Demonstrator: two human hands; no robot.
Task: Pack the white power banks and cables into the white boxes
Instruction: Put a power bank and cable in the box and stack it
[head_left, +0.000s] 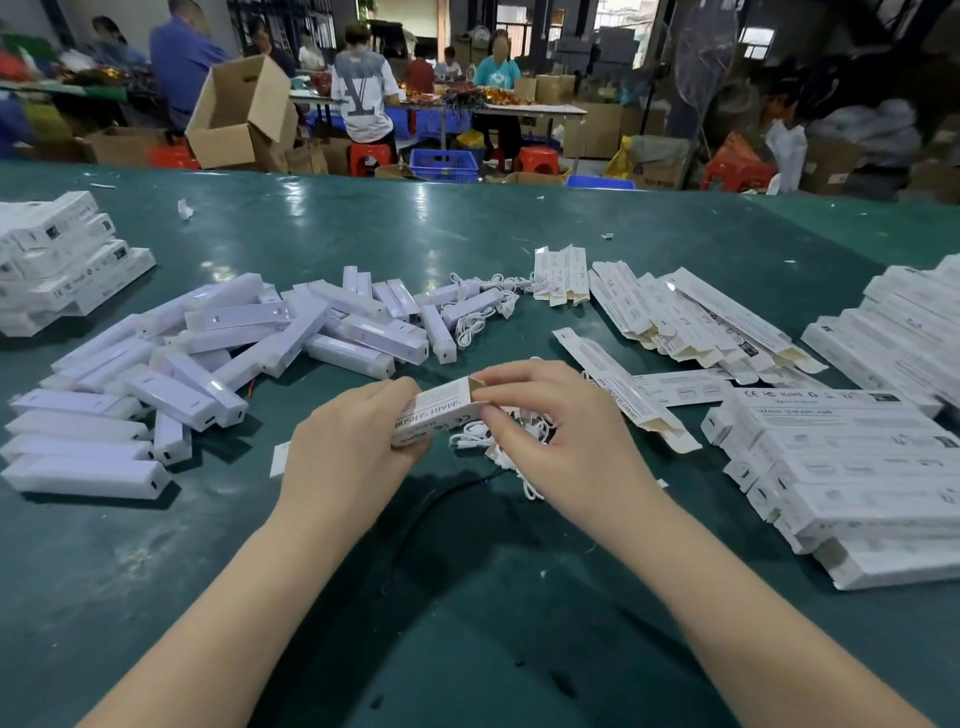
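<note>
- far left edge: a stack of closed white boxes (57, 260) lies near the border of the green table (363, 228); bare tabletop runs behind it.
- left of centre: loose white power banks (218, 353) lie in a heap, some overlapping, with several laid side by side at the near left.
- near edge: open green surface lies between the two forearms and in front of them.
- left hand (353, 441): knuckles up, fingers curled round the near end of a white box (436, 410), which it grips just above the table.
- right hand (550, 426): thumb and fingertips pinch the flap at the open far end of that box; what is inside cannot be seen.
- beneath the right hand: a tangle of white cables (498, 441) rests on the table; more cables (483, 312) lie beyond the heap.
- right of centre: flat, unfilled boxes (691, 317) lie fanned out, flaps open.
- far right edge: stacked boxes (852, 467) reach the table's border.
</note>
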